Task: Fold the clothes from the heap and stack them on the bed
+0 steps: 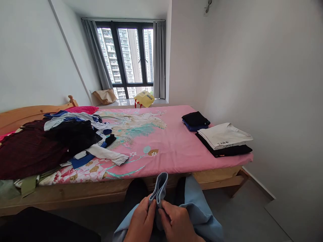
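Light blue jeans lie across my lap, with part of the fabric draped over my right knee. Their doubled edge stands up in front of me between both hands; whether it is the waistband or the leg hems I cannot tell. My left hand pinches this edge from the left, thumb against the cloth. From the other side my right hand grips it, its thumb close to the left one. The lower part of the jeans is hidden behind my hands and arms.
A bed with a pink patterned sheet stands ahead. Loose clothes are heaped at its left. Folded dark clothes and a stack topped by a white shirt lie right. A paper bag and yellow bag sit by the window.
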`<move>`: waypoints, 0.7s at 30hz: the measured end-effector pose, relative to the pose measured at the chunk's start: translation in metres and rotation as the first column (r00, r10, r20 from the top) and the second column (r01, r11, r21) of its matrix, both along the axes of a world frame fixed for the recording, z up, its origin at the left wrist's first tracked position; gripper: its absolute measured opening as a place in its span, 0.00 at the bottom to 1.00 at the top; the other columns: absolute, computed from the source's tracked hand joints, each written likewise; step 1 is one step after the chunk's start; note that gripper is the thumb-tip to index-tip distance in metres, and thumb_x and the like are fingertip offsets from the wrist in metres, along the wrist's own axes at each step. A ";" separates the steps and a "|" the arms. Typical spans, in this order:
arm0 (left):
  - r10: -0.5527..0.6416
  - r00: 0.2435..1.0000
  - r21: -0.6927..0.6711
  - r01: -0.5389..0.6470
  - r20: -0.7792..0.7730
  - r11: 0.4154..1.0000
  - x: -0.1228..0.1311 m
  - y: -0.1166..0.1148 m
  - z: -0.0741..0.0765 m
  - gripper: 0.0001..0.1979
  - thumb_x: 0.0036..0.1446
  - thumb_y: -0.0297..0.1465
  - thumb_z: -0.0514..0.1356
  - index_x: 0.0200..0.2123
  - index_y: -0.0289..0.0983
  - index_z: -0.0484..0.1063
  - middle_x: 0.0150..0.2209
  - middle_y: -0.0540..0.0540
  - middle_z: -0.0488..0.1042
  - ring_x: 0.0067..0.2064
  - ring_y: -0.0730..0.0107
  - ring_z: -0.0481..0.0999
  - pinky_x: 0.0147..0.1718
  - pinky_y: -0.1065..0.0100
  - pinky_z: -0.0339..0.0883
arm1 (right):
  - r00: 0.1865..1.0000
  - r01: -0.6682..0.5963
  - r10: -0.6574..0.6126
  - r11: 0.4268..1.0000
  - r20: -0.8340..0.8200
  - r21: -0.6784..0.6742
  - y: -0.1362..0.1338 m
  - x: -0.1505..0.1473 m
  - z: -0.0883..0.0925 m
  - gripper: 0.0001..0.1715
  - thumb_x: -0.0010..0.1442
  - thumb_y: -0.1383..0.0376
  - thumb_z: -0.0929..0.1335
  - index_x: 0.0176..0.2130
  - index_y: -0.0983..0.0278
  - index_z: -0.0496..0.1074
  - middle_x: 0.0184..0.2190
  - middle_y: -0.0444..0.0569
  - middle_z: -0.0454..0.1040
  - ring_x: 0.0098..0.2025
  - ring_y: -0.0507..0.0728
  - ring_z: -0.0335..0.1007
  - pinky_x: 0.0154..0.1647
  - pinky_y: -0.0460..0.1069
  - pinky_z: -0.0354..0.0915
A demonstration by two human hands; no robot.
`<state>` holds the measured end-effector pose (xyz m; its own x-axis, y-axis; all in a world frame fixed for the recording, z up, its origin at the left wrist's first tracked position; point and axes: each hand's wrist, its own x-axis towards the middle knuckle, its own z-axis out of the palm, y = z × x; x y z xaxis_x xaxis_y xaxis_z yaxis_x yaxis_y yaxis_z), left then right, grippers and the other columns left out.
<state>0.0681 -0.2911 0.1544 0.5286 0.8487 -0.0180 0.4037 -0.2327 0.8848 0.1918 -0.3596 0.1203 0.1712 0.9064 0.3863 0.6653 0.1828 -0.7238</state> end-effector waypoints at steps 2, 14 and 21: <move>-0.002 1.000 0.008 0.002 -0.005 1.000 0.000 -0.001 0.000 0.21 0.60 0.44 0.48 0.43 0.37 0.72 0.44 0.40 0.76 0.45 0.62 0.74 0.48 0.65 0.66 | 0.999 0.006 -0.005 1.000 0.046 -0.020 0.000 0.000 0.000 0.15 0.65 0.62 0.57 0.33 0.63 0.68 0.28 0.50 0.76 0.30 0.55 0.75 0.29 0.46 0.59; 0.014 1.000 -0.032 -0.014 -0.006 0.999 -0.003 0.002 -0.005 0.18 0.56 0.39 0.54 0.43 0.34 0.73 0.38 0.44 0.78 0.41 0.61 0.75 0.43 0.67 0.67 | 0.927 -0.229 0.209 0.973 -0.310 -0.027 0.000 0.001 0.008 0.17 0.52 0.70 0.57 0.35 0.64 0.72 0.32 0.49 0.75 0.35 0.55 0.71 0.38 0.49 0.65; 0.003 0.984 0.173 0.028 -0.176 0.984 -0.005 -0.002 -0.010 0.25 0.51 0.26 0.49 0.52 0.36 0.70 0.46 0.43 0.76 0.47 0.64 0.74 0.49 0.67 0.65 | -0.071 -0.162 -0.336 0.933 -0.939 -0.321 0.000 0.010 -0.006 0.13 0.54 0.60 0.64 0.39 0.64 0.66 0.28 0.46 0.69 0.26 0.53 0.68 0.23 0.48 0.66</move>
